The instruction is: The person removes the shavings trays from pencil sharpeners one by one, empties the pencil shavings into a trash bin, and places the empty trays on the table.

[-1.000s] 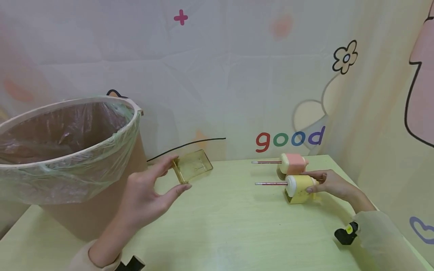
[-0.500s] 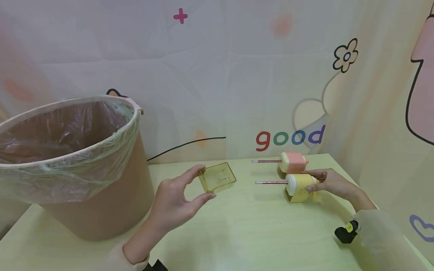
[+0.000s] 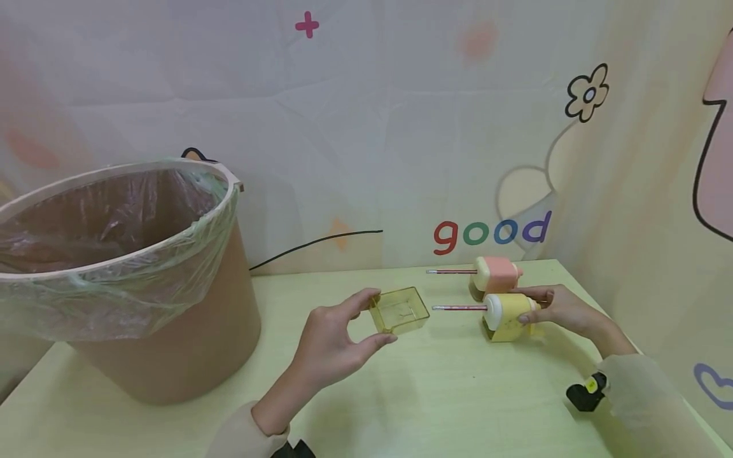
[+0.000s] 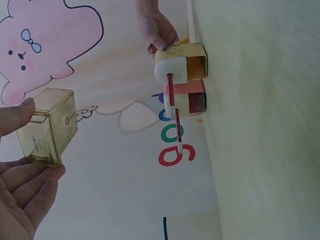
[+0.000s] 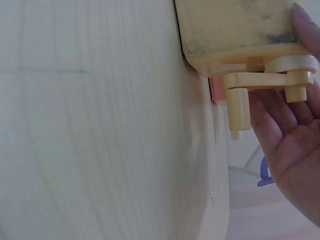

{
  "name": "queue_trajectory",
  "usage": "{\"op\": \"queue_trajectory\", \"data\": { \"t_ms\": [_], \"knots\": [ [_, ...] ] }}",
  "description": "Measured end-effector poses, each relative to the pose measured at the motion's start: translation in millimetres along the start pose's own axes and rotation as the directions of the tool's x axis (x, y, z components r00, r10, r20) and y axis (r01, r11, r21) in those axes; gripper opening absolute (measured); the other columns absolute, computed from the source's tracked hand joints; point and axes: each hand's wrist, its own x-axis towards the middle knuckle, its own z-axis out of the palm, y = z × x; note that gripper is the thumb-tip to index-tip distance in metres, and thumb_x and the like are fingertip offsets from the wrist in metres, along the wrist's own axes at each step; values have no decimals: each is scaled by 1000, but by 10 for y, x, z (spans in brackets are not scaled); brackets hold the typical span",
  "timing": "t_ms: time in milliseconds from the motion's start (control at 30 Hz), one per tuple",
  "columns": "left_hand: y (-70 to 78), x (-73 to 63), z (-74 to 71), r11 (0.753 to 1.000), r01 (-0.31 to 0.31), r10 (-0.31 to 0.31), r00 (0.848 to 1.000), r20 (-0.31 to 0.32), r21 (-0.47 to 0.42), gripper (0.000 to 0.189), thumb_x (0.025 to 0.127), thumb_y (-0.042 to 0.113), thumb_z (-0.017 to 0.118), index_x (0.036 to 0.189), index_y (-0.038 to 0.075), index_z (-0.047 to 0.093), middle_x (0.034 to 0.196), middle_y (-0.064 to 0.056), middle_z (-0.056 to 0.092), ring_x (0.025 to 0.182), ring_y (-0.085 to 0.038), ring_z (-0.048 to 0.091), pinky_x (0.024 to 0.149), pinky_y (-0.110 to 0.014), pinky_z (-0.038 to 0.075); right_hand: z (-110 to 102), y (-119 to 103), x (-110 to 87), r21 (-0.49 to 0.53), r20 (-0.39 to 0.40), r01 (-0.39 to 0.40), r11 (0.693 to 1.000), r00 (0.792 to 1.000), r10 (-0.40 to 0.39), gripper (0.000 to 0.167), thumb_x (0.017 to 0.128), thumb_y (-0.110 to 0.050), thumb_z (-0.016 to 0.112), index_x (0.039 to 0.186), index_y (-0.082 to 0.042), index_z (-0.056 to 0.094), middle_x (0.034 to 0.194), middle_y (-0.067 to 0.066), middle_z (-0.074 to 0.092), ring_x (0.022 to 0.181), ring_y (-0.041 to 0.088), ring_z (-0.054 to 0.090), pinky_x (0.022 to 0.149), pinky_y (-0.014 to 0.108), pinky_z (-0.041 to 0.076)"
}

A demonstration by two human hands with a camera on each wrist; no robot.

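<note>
In the head view, my left hand pinches a clear yellow plastic shavings drawer between thumb and fingers, holding it above the table. The drawer's open side faces the head camera, and it looks nearly bare inside. My right hand grips the back of a yellow crank pencil sharpener standing on the table. A dark red pencil sticks out of its white front, pointing left. Below the pencil, a brownish opening shows in the left wrist view. The sharpener's crank hangs beside my right fingers in the right wrist view.
Just behind the yellow sharpener stands a pink sharpener, also with a pencil in it. A large brown trash bin lined with a thin plastic bag takes up the left. A printed cloth hangs behind the table.
My left hand has carried the drawer rightward, away from the trash bin and towards the yellow sharpener, and slightly lower. My right hand has stayed on the sharpener.
</note>
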Motion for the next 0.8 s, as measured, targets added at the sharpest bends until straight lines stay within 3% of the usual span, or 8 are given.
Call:
{"op": "queue_trajectory", "data": {
  "t_ms": [433,567,800],
  "knots": [
    [-15,57,285,988,62,-52,996,77,-139,49,67,19,81,110,6,61,95,0,69,87,-11,65,78,-22,51,5,-23,-12,4,16,0,1000,1000,0,64,77,-18,71,127,12,44,117,25,56,114,39,44,92,55,38],
    [9,73,386,975,126,-101,985,140,-184,50,68,18,81,112,7,61,98,0,69,90,-11,64,80,-21,50,0,-23,-8,-3,12,7,1000,1000,-7,62,78,-18,71,127,11,45,117,25,56,112,36,45,91,51,39],
    [32,53,606,945,186,-127,967,221,-271,51,67,17,81,112,6,62,101,-2,68,93,-9,63,81,-19,49,-5,-24,-3,3,20,10,1000,1000,-10,62,78,-17,70,128,10,44,119,25,54,109,28,47,90,49,40]
  ]
}}
